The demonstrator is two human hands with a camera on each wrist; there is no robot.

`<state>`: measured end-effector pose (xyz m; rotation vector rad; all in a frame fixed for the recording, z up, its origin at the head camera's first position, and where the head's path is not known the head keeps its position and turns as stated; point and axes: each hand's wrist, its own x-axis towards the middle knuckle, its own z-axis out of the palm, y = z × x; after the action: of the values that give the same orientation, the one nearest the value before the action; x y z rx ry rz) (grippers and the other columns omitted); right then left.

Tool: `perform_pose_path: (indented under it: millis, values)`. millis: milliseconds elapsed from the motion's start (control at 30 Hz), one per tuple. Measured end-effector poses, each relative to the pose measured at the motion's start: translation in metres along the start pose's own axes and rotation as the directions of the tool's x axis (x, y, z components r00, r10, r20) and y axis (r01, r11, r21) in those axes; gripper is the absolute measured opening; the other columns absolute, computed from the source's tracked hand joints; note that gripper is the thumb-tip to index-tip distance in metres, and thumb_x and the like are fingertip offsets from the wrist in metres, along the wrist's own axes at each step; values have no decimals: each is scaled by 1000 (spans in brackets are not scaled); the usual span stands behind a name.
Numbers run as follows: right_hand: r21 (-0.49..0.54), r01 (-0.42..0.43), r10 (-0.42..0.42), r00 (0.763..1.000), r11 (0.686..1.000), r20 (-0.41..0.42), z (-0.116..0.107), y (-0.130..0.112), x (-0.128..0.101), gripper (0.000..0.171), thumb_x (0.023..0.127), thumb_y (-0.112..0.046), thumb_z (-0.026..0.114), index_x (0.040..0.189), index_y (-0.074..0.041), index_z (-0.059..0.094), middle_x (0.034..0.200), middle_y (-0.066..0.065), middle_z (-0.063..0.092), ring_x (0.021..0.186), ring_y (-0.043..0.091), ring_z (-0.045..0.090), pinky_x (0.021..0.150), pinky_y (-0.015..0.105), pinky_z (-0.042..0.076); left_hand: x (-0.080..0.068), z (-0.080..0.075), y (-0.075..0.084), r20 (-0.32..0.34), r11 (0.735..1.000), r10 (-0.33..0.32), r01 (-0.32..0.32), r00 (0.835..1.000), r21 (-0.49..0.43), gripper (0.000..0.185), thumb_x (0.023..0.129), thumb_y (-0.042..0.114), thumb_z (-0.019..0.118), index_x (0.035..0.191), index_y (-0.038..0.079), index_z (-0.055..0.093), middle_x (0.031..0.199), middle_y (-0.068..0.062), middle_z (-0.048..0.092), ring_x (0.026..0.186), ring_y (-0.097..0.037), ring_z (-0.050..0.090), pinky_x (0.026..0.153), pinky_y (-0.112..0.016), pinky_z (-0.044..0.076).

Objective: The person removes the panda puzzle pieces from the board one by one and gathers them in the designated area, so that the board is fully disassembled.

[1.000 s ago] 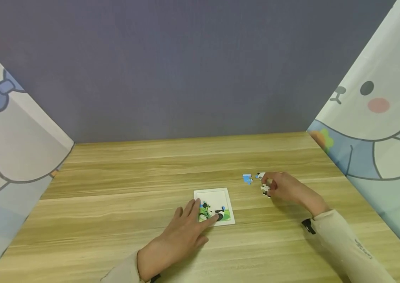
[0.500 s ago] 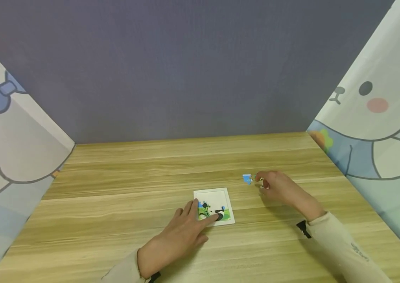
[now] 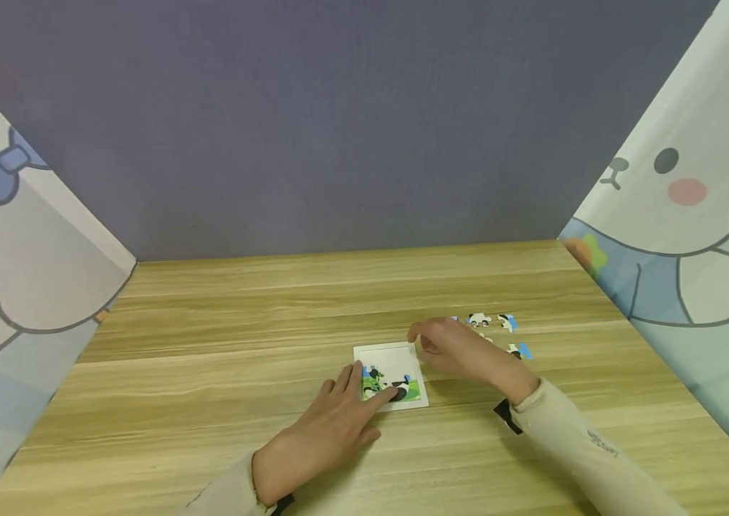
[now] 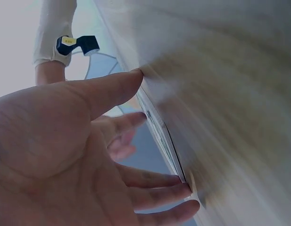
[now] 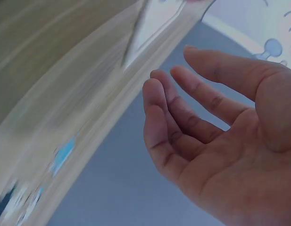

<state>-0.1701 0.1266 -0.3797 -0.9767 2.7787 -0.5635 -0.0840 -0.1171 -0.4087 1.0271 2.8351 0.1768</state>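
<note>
A white square puzzle tray lies on the wooden table, with panda-picture pieces fitted along its lower part and bare white above. My left hand rests across its left and lower edges, one finger extended onto the fitted pieces; in the left wrist view its fingers touch the tray edge. My right hand hovers by the tray's upper right corner. In the right wrist view its fingers are loosely bent, thumb apart, and no piece shows between them.
Right of the tray lie several loose puzzle pieces: a panda face, a blue-and-black piece and another blue-edged piece. Others are partly hidden behind the right hand. A grey panel stands behind the table, with printed cartoon sheets at both sides.
My right hand has moved left from the loose pieces to the tray's upper right corner, uncovering pieces at the right. The left hand and tray have stayed nearly still.
</note>
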Motion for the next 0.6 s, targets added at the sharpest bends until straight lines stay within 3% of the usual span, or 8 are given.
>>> perform_pose_path:
  millis: [133, 333, 600]
  values:
    - [37, 5, -8, 997, 999, 78, 10, -20, 17, 22, 94, -10, 68, 116, -7, 67, 89, -4, 63, 78, 8, 57, 69, 28, 50, 0, -2, -1, 11, 1000, -1, 1, 1000, 7, 61, 94, 40, 68, 150, 30, 45, 147, -35, 37, 135, -46, 43, 97, -55, 46]
    - [61, 68, -75, 988, 996, 132, 31, -34, 32, 20, 92, -6, 67, 112, -7, 68, 94, -1, 62, 79, 10, 54, 72, 27, 49, 2, -5, -2, 50, 1000, 10, -11, 999, 1, 63, 94, 42, 68, 152, 33, 42, 149, -34, 36, 136, -45, 42, 95, -56, 48]
    - [35, 47, -51, 990, 998, 129, 41, -42, 32, 18, 91, -2, 67, 108, -9, 67, 104, 2, 59, 94, 15, 57, 83, 31, 51, -2, -12, -11, 143, 988, 14, 8, 990, -156, 64, 97, 41, 63, 154, 39, 35, 158, -30, 24, 145, -43, 29, 101, -63, 41]
